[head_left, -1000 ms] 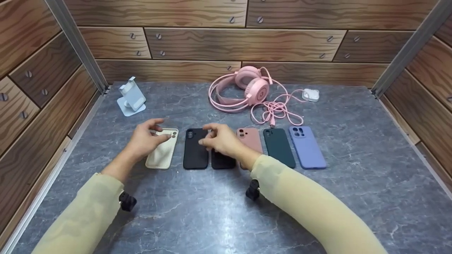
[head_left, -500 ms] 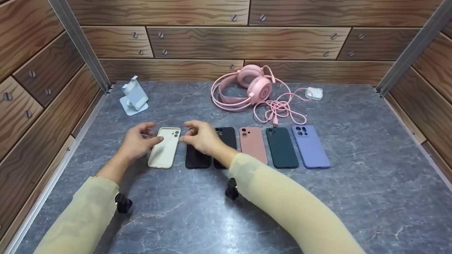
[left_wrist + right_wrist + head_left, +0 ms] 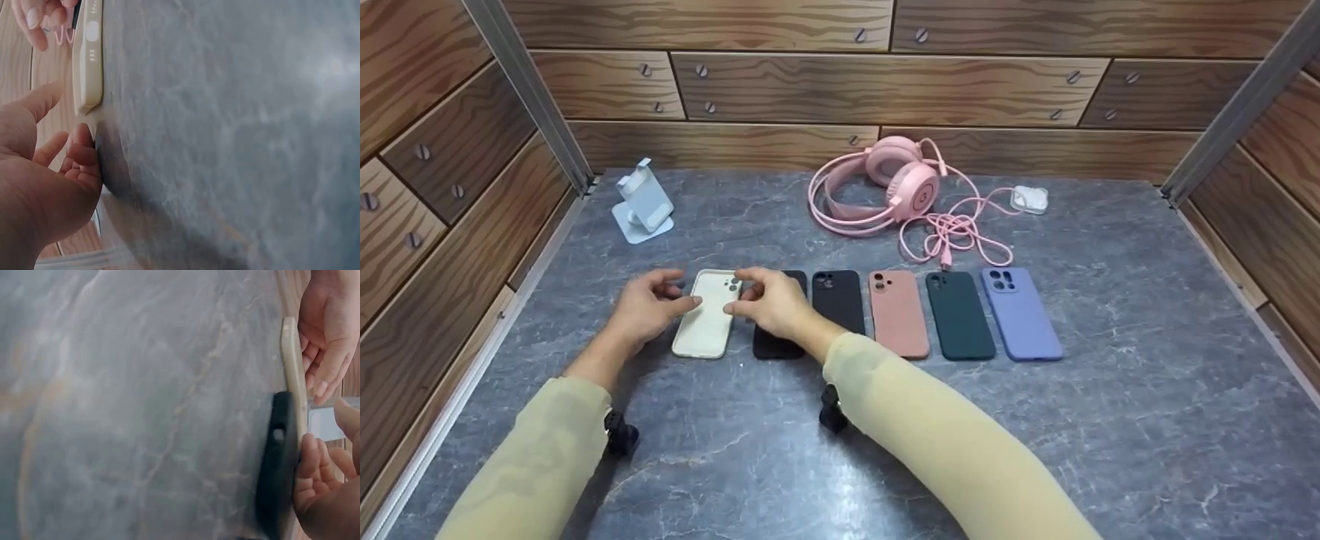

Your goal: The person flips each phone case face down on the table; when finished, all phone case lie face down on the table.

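Note:
A cream-white phone case (image 3: 705,326) lies flat on the grey marbled table at the left end of a row of cases. Beside its left edge is my left hand (image 3: 641,309), fingers loosely bent; the left wrist view shows a gap between that hand (image 3: 53,191) and the case (image 3: 89,67). My right hand (image 3: 778,304) hovers over a black phone case (image 3: 776,346), partly covering it. Its thumb and forefinger are spread at the white case's right edge. Whether they touch it, I cannot tell. The right wrist view shows these fingers (image 3: 315,475) close to the edge.
Further right in the row lie another black case (image 3: 838,296), a pink case (image 3: 900,322), a dark green case (image 3: 962,322) and a periwinkle case (image 3: 1026,322). Behind stand a pink headset (image 3: 913,187) with tangled cable (image 3: 952,229), a small white item (image 3: 1030,199) and a pale-blue phone stand (image 3: 647,201).
My right hand has moved left, from above the two black cases to the white case's right edge. My left hand has drawn back slightly left from over the white case.

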Demonstrator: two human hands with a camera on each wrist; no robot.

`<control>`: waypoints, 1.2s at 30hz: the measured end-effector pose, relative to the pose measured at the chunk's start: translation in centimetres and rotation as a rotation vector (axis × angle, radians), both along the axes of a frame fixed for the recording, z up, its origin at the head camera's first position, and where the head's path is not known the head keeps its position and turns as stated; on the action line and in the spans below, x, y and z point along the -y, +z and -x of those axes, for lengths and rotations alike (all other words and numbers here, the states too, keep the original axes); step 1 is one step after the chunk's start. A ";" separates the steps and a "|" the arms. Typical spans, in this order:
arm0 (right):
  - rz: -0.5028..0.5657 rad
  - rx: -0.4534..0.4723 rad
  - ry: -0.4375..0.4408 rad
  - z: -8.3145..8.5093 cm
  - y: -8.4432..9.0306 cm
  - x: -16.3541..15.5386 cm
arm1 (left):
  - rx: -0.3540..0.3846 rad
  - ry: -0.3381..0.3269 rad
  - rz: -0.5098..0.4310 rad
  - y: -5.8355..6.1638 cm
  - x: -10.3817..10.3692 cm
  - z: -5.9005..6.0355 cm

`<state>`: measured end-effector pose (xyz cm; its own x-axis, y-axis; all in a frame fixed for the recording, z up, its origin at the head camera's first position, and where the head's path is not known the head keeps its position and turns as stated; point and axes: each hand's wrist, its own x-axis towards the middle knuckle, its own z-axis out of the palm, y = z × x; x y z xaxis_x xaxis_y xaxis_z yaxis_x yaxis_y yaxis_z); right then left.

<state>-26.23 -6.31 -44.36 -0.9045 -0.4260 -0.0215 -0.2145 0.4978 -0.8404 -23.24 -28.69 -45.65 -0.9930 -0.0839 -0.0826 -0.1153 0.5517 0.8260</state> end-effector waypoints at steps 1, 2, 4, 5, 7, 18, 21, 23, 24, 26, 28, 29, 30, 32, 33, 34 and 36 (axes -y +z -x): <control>-0.008 0.011 0.003 0.1 -0.1 -0.1 | 0.003 0.003 0.001 -0.1 0.0 0.0; -0.014 0.020 0.005 0.2 -0.3 -0.1 | 0.006 0.005 0.003 -0.2 0.0 0.1; -0.016 0.027 0.012 0.4 -0.5 -0.2 | 0.012 0.012 0.010 -0.3 0.1 0.2; -0.015 0.031 0.016 0.5 -0.6 -0.2 | 0.017 0.014 0.011 -0.4 0.1 0.2; -0.021 0.023 0.021 0.6 -0.8 -0.2 | 0.023 0.017 0.014 -0.5 0.1 0.3; -0.120 -0.067 0.037 0.7 -1.1 0.2 | 0.031 0.007 0.057 -0.7 0.1 0.4; -0.165 -0.084 0.044 0.7 -1.0 0.2 | 0.036 -0.004 0.071 -0.6 0.1 0.5; -0.188 -0.101 0.052 0.7 -1.0 0.2 | 0.039 -0.012 0.080 -0.6 0.1 0.5; -0.195 -0.109 0.055 0.7 -1.0 0.2 | 0.038 -0.013 0.083 -0.6 0.1 0.5; -0.206 -0.118 0.059 0.7 -1.0 0.2 | 0.034 -0.014 0.090 -0.6 0.1 0.5; -0.217 -0.130 0.063 0.7 -1.0 0.2 | 0.028 -0.014 0.098 -0.6 0.1 0.6; -0.222 -0.133 0.065 0.7 -1.0 0.2 | 0.024 -0.014 0.103 -0.6 0.1 0.6; -0.227 -0.135 0.066 0.7 -1.0 0.2 | 0.018 -0.015 0.107 -0.6 0.1 0.6; -0.233 -0.139 0.068 0.7 -1.0 0.2 | 0.014 -0.011 0.112 -0.6 0.0 0.6; -0.236 -0.140 0.068 0.7 -1.0 0.3 | 0.011 -0.012 0.115 -0.6 0.0 0.6; -0.237 -0.141 0.068 0.7 -1.0 0.3 | 0.009 -0.012 0.117 -0.6 0.0 0.6; -0.238 -0.144 0.065 0.7 -1.0 0.4 | 0.008 -0.010 0.119 -0.6 0.0 0.5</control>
